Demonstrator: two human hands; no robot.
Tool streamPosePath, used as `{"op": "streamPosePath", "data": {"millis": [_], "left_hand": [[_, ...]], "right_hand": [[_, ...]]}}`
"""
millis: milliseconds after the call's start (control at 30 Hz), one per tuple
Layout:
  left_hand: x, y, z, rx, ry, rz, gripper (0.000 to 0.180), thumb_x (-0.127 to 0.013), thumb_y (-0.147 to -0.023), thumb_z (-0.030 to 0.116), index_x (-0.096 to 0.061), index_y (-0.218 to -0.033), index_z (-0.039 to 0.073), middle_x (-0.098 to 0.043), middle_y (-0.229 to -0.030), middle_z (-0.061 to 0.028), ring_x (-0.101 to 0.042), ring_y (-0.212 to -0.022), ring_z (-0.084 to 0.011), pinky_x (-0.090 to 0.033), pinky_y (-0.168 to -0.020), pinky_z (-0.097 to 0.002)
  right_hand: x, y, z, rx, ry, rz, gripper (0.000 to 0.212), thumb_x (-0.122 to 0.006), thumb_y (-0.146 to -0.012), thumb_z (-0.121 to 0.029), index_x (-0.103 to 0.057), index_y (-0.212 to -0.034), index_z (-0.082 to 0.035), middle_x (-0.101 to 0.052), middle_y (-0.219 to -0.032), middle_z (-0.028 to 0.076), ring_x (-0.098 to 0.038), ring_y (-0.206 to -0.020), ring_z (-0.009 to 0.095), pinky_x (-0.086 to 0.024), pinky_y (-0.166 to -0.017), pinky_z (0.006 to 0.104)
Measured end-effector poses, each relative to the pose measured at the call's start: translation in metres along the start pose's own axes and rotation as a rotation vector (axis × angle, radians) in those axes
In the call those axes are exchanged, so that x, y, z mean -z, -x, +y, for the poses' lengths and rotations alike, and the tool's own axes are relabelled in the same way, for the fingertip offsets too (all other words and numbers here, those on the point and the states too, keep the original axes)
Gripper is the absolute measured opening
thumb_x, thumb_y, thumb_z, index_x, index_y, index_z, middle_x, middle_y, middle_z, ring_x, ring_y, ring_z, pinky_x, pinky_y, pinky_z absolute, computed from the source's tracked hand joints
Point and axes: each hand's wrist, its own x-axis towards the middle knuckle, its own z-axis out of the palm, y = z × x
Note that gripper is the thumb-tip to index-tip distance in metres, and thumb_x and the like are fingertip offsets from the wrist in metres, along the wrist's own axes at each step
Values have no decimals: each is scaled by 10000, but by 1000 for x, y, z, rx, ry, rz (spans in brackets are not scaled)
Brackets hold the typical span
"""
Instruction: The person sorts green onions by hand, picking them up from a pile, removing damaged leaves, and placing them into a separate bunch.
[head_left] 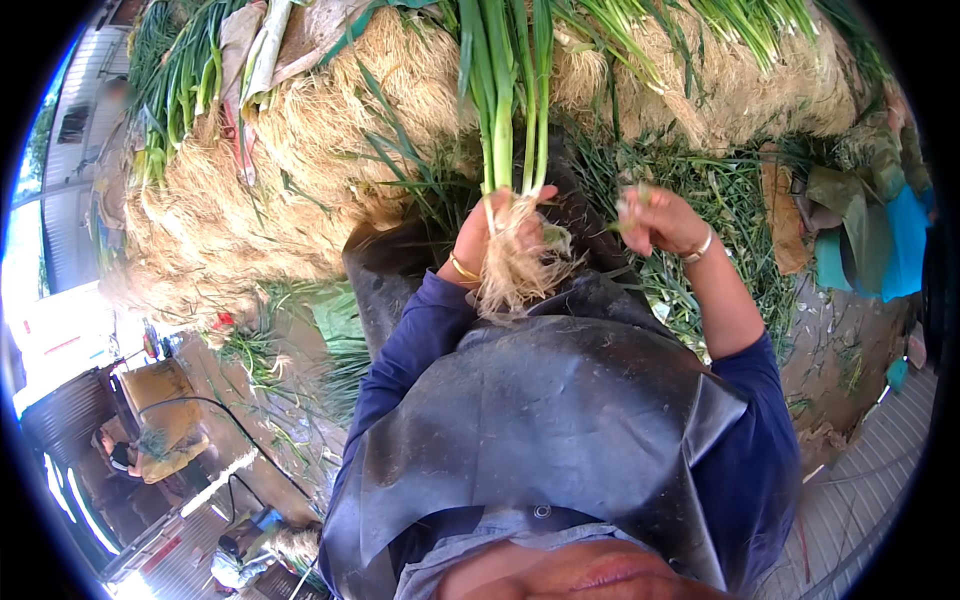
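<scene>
My left hand point(472, 240) is closed round the white lower stalks of a bunch of green onions point(505, 100). Their green leaves point away from me, and a tangle of pale roots point(520, 262) hangs toward my body. To the right, apart from the bunch, is my right hand point(662, 218). Its fingers are curled and somewhat blurred, with pale green bits at the tips that I cannot make out. Below both hands a black apron point(540, 420) covers my front and lap.
A long heap of green onions, roots point(330, 150) outward, spans the far side. Loose leaves point(735, 230) litter the ground at right. Blue plastic point(905, 245) hangs at far right. A black hose point(245, 435) crosses the floor at left, near a brownish board point(165, 415).
</scene>
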Motion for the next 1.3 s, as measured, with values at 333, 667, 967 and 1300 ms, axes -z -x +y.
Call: {"op": "streamPosePath", "data": {"millis": [333, 667, 967, 1300], "left_hand": [[-35, -11, -14, -54, -194, 131, 354, -610, -753, 60, -517, -1093, 18, -587, -908, -115, -585, -889, -210, -504, -732, -316], [-1, -9, -5, 14, -130, 24, 373, -550, -841, 144, -494, -1186, 13, -475, -735, -30, -458, -654, -145, -410, -597, -284], [-4, -16, -7, 70, -161, 70, 224, -572, -845, 127, -566, -1044, 25, -555, -1192, -158, -586, -1042, -291, -491, -881, -408], [-16, -10, -14, 5, -333, 441, 207, -584, -846, 88, -577, -1022, -20, -651, -897, -120, -647, -768, -209, -530, -676, -315]], "right_hand": [[57, -32, -75, 428, 1924, 1039, 416, -575, -866, -261, -459, -1180, -14, -618, -995, 202, -588, -930, 356, -454, -840, 437], [87, -109, -29, 81, 1288, 1018, 392, -559, -876, -399, -540, -1030, -40, -638, -843, 188, -611, -794, 367, -485, -743, 415], [-28, -60, 8, -82, 560, 448, 218, -619, -822, -191, -589, -912, 6, -603, -757, 28, -544, -719, 91, -454, -661, 242], [-32, -53, 17, 357, 1768, 662, 196, -517, -865, -193, -514, -725, -56, -595, -617, 129, -583, -563, 323, -470, -522, 426]]}}
